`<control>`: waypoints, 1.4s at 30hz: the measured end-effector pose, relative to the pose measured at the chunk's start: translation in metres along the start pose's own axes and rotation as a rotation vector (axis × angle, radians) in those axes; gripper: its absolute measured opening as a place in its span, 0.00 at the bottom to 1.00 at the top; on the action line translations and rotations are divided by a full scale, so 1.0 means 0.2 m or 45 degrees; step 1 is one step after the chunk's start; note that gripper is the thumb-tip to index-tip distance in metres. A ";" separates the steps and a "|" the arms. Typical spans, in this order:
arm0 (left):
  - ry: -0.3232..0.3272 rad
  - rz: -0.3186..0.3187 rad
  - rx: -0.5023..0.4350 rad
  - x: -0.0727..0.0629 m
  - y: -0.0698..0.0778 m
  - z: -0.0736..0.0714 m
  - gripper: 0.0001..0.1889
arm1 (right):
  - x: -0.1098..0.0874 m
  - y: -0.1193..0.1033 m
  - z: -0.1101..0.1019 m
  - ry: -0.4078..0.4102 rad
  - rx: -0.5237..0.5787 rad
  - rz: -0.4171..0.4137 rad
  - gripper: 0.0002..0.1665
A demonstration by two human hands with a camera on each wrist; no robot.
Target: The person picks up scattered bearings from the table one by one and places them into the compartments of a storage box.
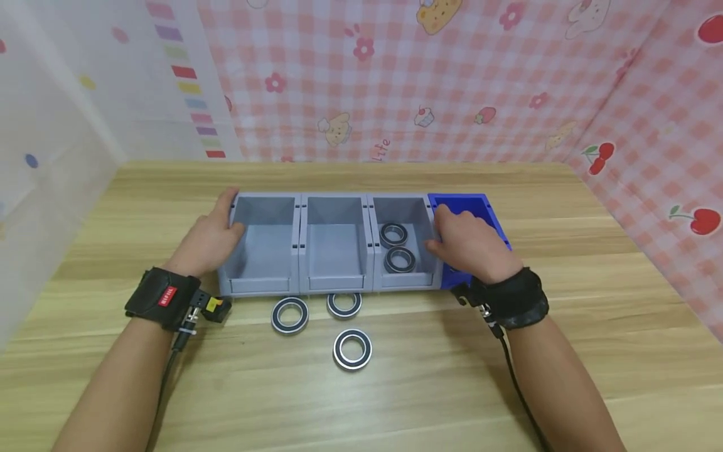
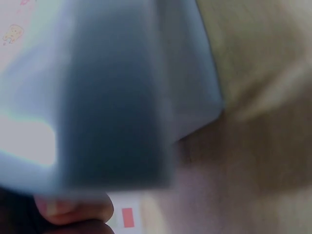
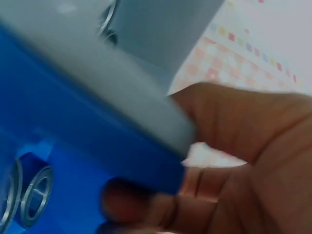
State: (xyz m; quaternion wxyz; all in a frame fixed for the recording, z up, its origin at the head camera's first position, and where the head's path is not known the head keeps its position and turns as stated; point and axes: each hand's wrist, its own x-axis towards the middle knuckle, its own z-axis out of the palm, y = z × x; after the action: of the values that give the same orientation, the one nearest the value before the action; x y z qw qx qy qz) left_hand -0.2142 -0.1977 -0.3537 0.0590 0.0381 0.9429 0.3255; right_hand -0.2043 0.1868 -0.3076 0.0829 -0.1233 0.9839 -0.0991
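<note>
My left hand (image 1: 208, 242) grips the left wall of the leftmost grey bin (image 1: 268, 251), its thumb over the inner side. At the other end, my right hand (image 1: 473, 243) pinches the adjoining walls of the third grey bin (image 1: 398, 210) and the blue bin (image 1: 464, 202), the thumb on the grey side and fingers inside the blue one. Two ball bearings (image 1: 400, 270) lie in the third grey bin. In the right wrist view, bearings (image 3: 25, 204) show in the blue bin, which my hand largely covers in the head view.
Between them stands a second grey bin (image 1: 336, 251), the bins forming one row. Three bearings lie on the wooden table (image 1: 243, 389) before it: a left one (image 1: 276, 317), one (image 1: 344, 316) partly under the bin's front edge, and a nearer one (image 1: 337, 349). Patterned cloth (image 1: 316, 81) hangs behind.
</note>
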 end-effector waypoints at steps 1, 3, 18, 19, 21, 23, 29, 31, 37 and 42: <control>-0.004 -0.006 0.003 0.00 0.00 0.00 0.36 | 0.01 0.00 0.00 0.000 -0.002 -0.001 0.14; -0.008 -0.016 0.009 0.00 0.01 0.00 0.36 | 0.02 0.01 0.00 -0.002 0.006 0.002 0.13; -0.023 -0.020 0.020 -0.02 0.02 0.00 0.37 | 0.06 0.04 0.04 -0.066 0.038 -0.015 0.14; -0.018 -0.017 0.023 -0.02 0.02 0.00 0.37 | 0.06 0.04 0.04 -0.069 0.044 -0.022 0.14; -0.013 -0.012 0.025 -0.02 0.01 0.00 0.37 | 0.06 0.05 0.04 -0.073 0.055 -0.034 0.14; -0.012 -0.010 0.024 -0.02 0.01 0.00 0.37 | 0.06 0.05 0.04 -0.073 0.062 -0.049 0.14; -0.020 0.006 0.030 -0.02 0.02 0.00 0.37 | 0.06 0.07 0.03 -0.078 0.080 -0.059 0.13; -0.017 0.020 0.050 -0.01 0.03 0.00 0.37 | 0.06 0.07 0.03 -0.084 0.085 -0.055 0.13; 0.040 0.058 0.172 -0.03 0.02 -0.04 0.36 | 0.06 0.07 0.05 -0.092 0.084 -0.071 0.13; 0.249 0.075 0.298 -0.11 0.13 -0.08 0.33 | 0.07 0.06 0.03 -0.069 0.077 -0.054 0.13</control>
State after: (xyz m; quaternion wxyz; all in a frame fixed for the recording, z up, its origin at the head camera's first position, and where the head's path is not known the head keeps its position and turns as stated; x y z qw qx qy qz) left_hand -0.1947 -0.1891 -0.3226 -0.0476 0.0404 0.9742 0.2171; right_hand -0.2186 0.1928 -0.3184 0.1113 -0.1442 0.9750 -0.1271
